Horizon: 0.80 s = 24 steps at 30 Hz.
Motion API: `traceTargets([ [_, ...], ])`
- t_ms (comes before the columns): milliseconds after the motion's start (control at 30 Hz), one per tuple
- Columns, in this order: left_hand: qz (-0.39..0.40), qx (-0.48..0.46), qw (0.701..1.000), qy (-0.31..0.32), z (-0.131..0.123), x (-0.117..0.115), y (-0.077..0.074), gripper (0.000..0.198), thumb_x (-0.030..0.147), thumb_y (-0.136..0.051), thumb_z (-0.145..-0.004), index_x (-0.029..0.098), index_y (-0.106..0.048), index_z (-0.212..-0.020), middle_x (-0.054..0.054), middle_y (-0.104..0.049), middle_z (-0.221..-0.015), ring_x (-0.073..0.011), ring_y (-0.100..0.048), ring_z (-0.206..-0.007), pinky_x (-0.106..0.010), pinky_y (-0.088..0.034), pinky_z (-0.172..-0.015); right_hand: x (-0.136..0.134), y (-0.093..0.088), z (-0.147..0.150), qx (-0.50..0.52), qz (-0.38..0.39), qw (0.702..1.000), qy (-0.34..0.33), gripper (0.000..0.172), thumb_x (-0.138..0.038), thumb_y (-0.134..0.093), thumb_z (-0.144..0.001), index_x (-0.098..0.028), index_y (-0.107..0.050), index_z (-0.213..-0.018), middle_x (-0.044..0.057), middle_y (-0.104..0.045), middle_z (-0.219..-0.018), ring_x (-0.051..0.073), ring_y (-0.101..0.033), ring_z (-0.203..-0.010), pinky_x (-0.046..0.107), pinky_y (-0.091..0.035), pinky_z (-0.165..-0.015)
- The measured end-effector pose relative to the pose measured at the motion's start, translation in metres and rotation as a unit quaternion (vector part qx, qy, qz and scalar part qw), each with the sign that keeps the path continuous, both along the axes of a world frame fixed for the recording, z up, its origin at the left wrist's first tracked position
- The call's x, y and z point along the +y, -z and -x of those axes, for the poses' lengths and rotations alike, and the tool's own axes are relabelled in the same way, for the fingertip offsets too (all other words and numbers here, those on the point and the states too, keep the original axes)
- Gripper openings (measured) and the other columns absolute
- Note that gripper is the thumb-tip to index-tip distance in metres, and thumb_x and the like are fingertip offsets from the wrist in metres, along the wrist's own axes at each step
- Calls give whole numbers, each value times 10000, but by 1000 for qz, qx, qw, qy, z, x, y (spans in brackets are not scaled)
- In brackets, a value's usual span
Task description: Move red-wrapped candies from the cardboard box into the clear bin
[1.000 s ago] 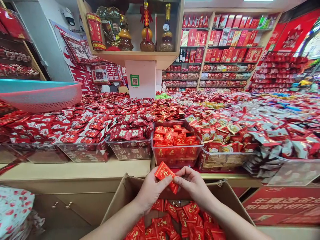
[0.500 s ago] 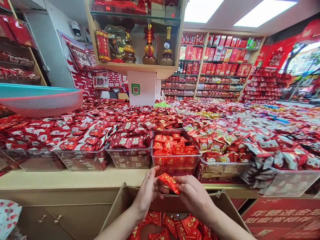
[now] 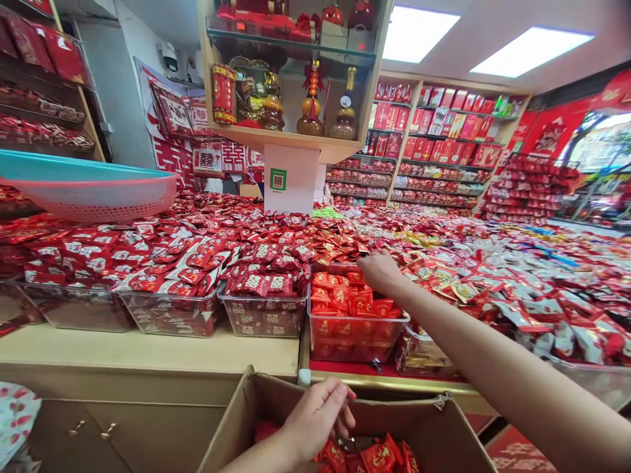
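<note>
1. In the bin [image 3: 355, 341] by the counter's [image 3: 207, 355] front edge: red packets [image 3: 340, 297], heaped, many with gold print facing outward, perhaps for display.
2. Over the bin's back right corner: right hand [image 3: 382, 272], knuckles up, narrowly bent, fingertips hidden; impossible to judge grip or contact.
3. Lower, over the open-topped box [image 3: 419, 420]: left hand [image 3: 318, 414], half curled, thumb close to forefinger, palm out of sight; impossible to rule out something inside.
4. Inside the box: more packets, loose. Just below the counter's lip, probably for a short reach.
5. Close on either side: left bin [image 3: 261, 318] and right bin [image 3: 426, 358], with little sideways room; above the right bin, right forearm [image 3: 468, 332].
6. Open air above the bin, well below the cabinet [image 3: 296, 139]; between the hands, bin rim and box edge to cross.
</note>
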<state>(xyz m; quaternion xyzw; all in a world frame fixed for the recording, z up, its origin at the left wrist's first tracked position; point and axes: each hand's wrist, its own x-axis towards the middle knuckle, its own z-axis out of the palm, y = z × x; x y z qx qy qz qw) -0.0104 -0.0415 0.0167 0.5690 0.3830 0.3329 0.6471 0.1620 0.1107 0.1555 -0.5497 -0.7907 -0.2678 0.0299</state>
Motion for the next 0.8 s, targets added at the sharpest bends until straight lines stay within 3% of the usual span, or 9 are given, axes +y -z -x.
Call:
traceTargets([
  [200,-46,72,995,57,0,-5,6,365,459,-352,-771,143,-534,-793,-4,-559,-592,-94,-507,-489,-201,-375,-490,14,18,-5,-33,38,998,21,221,-95,-413,-740,-119,-619,-664,116,-646,-675,205,-575,-651,336,-266,-662],
  [500,-203,241,943,105,6,-7,7,259,329,-397,-757,190,-601,-835,-15,-640,-740,-144,-552,-658,-213,-387,-563,5,14,-3,-49,59,997,24,243,-130,-398,-780,-125,-634,-724,141,-634,-791,270,-465,-923,422,-202,-808],
  [800,-209,344,892,208,5,-6,40,264,292,-490,-679,216,-610,-902,-24,-664,-797,-143,-575,-645,-187,-368,-504,5,11,5,-9,102,995,15,248,-155,-394,-762,-187,-635,-811,90,-638,-848,217,-536,-820,298,-341,-679],
])
